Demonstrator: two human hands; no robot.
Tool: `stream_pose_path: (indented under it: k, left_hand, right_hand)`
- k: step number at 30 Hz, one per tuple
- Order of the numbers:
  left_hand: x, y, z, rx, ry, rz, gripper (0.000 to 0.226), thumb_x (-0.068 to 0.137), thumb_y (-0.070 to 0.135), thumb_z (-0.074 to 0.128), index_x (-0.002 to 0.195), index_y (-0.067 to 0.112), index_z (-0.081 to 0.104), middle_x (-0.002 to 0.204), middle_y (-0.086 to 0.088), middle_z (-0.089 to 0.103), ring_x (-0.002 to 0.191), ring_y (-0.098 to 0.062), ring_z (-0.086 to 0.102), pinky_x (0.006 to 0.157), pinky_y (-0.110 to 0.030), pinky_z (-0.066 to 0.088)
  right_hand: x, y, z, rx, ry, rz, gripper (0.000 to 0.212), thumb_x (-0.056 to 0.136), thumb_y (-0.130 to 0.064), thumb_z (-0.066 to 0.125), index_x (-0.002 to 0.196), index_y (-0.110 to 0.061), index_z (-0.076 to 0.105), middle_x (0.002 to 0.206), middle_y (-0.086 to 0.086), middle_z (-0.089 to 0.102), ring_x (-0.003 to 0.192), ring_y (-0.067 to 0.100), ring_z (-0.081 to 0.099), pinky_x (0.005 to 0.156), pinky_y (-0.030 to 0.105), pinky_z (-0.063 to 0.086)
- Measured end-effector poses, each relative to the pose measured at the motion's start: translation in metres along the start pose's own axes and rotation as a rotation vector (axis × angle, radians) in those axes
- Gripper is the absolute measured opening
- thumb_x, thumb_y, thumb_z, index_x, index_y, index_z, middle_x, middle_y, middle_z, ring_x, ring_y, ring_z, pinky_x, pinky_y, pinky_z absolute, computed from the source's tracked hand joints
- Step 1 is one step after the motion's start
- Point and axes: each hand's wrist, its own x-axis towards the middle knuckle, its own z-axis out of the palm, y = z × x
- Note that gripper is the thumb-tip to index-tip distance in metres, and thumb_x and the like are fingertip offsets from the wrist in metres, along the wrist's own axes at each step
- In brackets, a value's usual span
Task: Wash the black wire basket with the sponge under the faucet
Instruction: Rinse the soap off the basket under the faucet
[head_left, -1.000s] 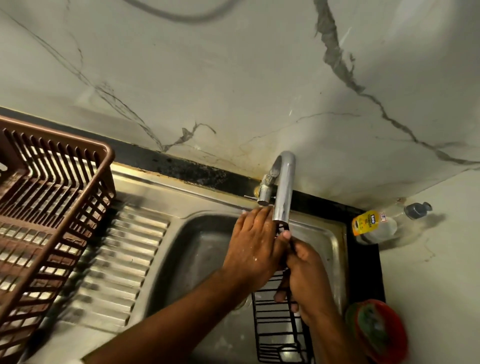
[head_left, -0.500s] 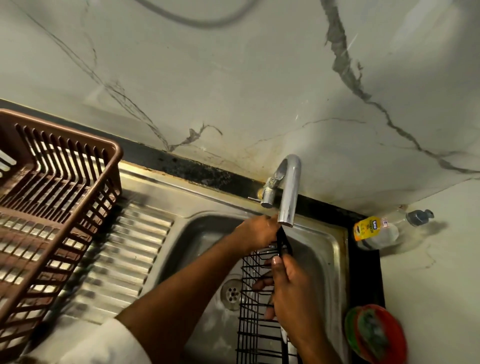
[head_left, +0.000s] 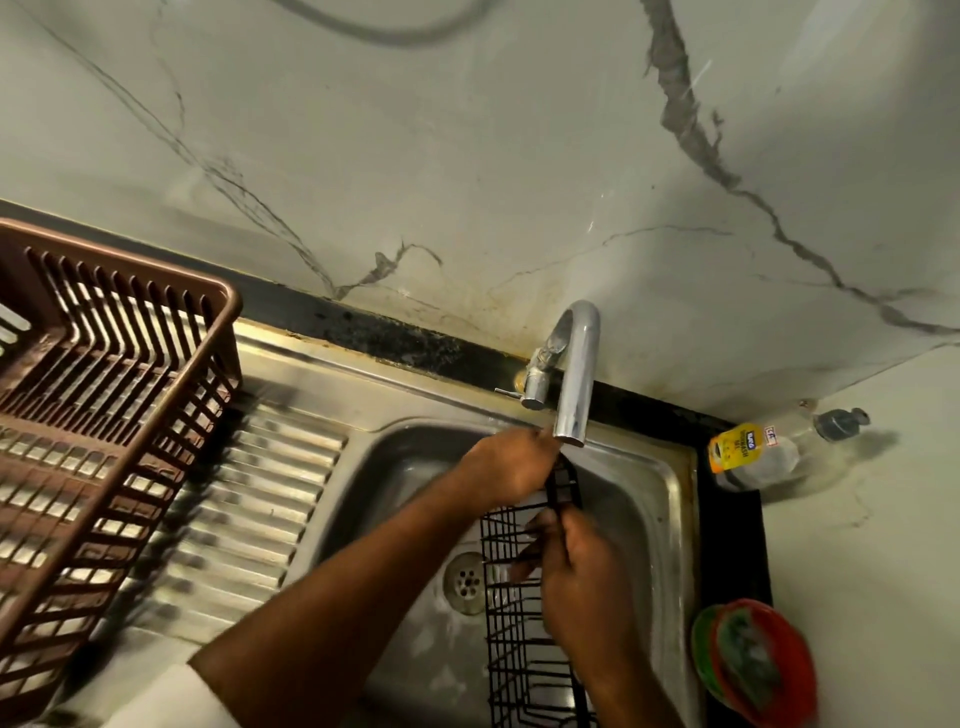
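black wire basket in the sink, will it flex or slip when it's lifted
The black wire basket is a grid of thin rods, so it is probably stiff and light for its size. Held in the steel sink below the chrome faucet, it may be wet and slippery; both hands grip its rim.

One wire basket (head_left: 524, 613), one faucet (head_left: 574, 374), one bottle (head_left: 753, 457), perhaps two bowls (head_left: 753, 670).

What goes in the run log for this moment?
hands: left and right grip black wire basket | place: sink, under faucet | sponge: unseen
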Motion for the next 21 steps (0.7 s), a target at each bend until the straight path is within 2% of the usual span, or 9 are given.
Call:
stream_pose_path:
  k: [2,4,7,10,12,14,17,19,21]
  left_hand:
    - [0.01,-0.013,-0.011,-0.253,-0.125,-0.07,0.072,0.093,0.072,0.031,0.138,0.02,0.056,0.136,-0.015,0.063,0.126,-0.029,0.059,0.115,-0.053,0.04]
    - [0.012,-0.021,-0.016,-0.366,-0.193,-0.1,0.07,0.092,0.075,0.037,0.139,0.026,0.056,0.137,-0.008,0.065,0.129,-0.024,0.057,0.118,-0.05,0.032]
    - [0.01,-0.019,-0.012,-0.407,-0.134,-0.043,0.044,0.108,0.049,0.037,0.126,0.018,0.063,0.111,0.003,0.07,0.107,-0.011,0.062,0.1,-0.031,0.043]
    - [0.008,-0.017,0.001,-0.328,0.132,-0.014,0.039,0.106,0.05,0.044,0.105,0.019,0.069,0.095,0.002,0.071,0.088,-0.011,0.067,0.084,-0.031,0.055]
    - [0.008,-0.023,0.008,-0.261,0.197,-0.036,0.042,0.105,0.05,0.048,0.101,0.016,0.072,0.091,-0.003,0.074,0.075,-0.01,0.067,0.067,-0.024,0.052]
    - [0.007,-0.029,0.011,-0.257,0.193,-0.03,0.038,0.104,0.048,0.05,0.099,0.018,0.073,0.094,-0.008,0.073,0.074,-0.013,0.066,0.064,-0.022,0.051]
    - [0.006,-0.033,0.024,-0.004,0.15,0.073,0.026,0.105,0.044,0.048,0.105,0.028,0.069,0.116,-0.008,0.064,0.107,-0.016,0.056,0.089,-0.029,0.044]
    - [0.001,-0.03,0.033,0.17,0.06,0.112,0.03,0.107,0.036,0.046,0.124,0.02,0.065,0.133,-0.009,0.06,0.129,-0.025,0.049,0.109,-0.04,0.038]
    - [-0.005,-0.029,0.032,0.016,-0.055,-0.001,0.034,0.109,0.031,0.042,0.13,0.012,0.061,0.138,-0.012,0.059,0.133,-0.027,0.051,0.116,-0.047,0.036]
  right_hand:
    - [-0.007,0.008,0.001,-0.069,-0.007,-0.081,0.02,0.103,-0.031,0.043,0.091,-0.03,0.059,0.063,-0.01,0.07,0.054,-0.005,0.065,0.051,0.008,0.043]
    - [-0.011,0.015,0.002,-0.097,-0.023,-0.124,0.024,0.1,-0.042,0.039,0.087,-0.033,0.057,0.066,-0.019,0.07,0.055,-0.006,0.065,0.052,0.008,0.044]
    - [-0.012,0.023,-0.001,-0.164,-0.013,-0.201,0.026,0.099,-0.052,0.034,0.086,-0.04,0.053,0.067,-0.024,0.069,0.059,-0.008,0.066,0.055,0.006,0.045]
    - [-0.007,0.031,-0.003,-0.144,0.002,-0.174,0.03,0.097,-0.055,0.033,0.085,-0.038,0.055,0.068,-0.022,0.07,0.061,-0.008,0.067,0.056,0.009,0.048]
    - [-0.006,0.033,-0.003,-0.049,-0.013,-0.114,0.033,0.096,-0.054,0.036,0.086,-0.033,0.059,0.074,-0.019,0.073,0.066,-0.002,0.071,0.062,0.023,0.058]
    - [-0.007,0.029,0.0,0.078,-0.061,0.002,0.037,0.094,-0.051,0.039,0.089,-0.023,0.062,0.081,-0.012,0.076,0.07,0.005,0.074,0.066,0.033,0.06]
    - [0.001,0.018,0.005,0.204,-0.131,0.169,0.036,0.095,-0.051,0.041,0.108,-0.023,0.059,0.093,-0.004,0.077,0.071,0.017,0.075,0.058,0.031,0.058]
    - [0.007,0.013,0.005,0.091,-0.122,0.16,0.027,0.101,-0.046,0.042,0.116,-0.028,0.056,0.094,-0.01,0.07,0.073,0.009,0.071,0.053,0.016,0.053]
    - [0.006,0.012,0.006,-0.005,-0.073,0.089,0.023,0.103,-0.039,0.046,0.115,-0.026,0.06,0.088,-0.019,0.062,0.075,-0.005,0.062,0.054,0.009,0.049]
